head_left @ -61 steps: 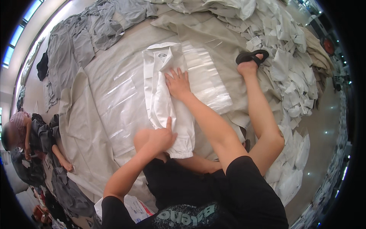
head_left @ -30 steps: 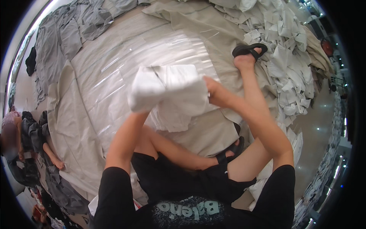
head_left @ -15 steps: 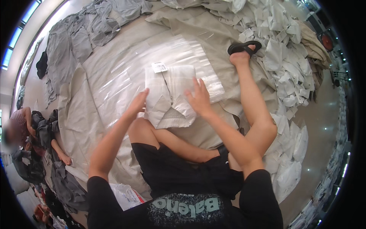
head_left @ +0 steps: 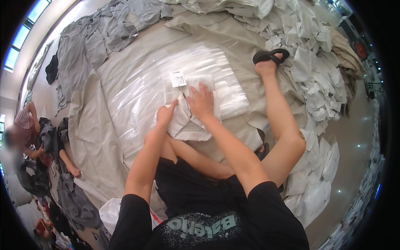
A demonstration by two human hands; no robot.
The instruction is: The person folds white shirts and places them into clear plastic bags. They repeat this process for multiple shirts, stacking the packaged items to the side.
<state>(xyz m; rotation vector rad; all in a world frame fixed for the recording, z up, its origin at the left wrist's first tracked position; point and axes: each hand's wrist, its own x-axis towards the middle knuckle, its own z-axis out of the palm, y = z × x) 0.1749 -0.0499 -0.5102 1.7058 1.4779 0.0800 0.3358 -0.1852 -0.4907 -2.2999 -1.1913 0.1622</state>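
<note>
A folded white collared garment point(head_left: 189, 130) lies in front of my crossed legs, its neck opening toward me with a grey mesh patch inside. A dark line runs down its middle from a white paper tag point(head_left: 177, 79) at the far edge. My left hand point(head_left: 166, 114) grips the garment's left side, thumb on top, with some fingers hidden. On the right half, my right hand point(head_left: 201, 102) lies flat with fingers spread. Clear plastic bags point(head_left: 137, 93) are layered under and around the garment.
A beige cloth point(head_left: 91, 121) covers the floor. Grey garments point(head_left: 83, 46) are heaped at the far left, white pieces with tags point(head_left: 308, 71) at the right. Filled white bags point(head_left: 316, 179) lie beside my right leg. Another person point(head_left: 29, 125) sits at the left with dark clothes.
Both hands have come onto the garment from its sides. The left now grips the left side and the right presses flat on top. The tag has turned to face up more.
</note>
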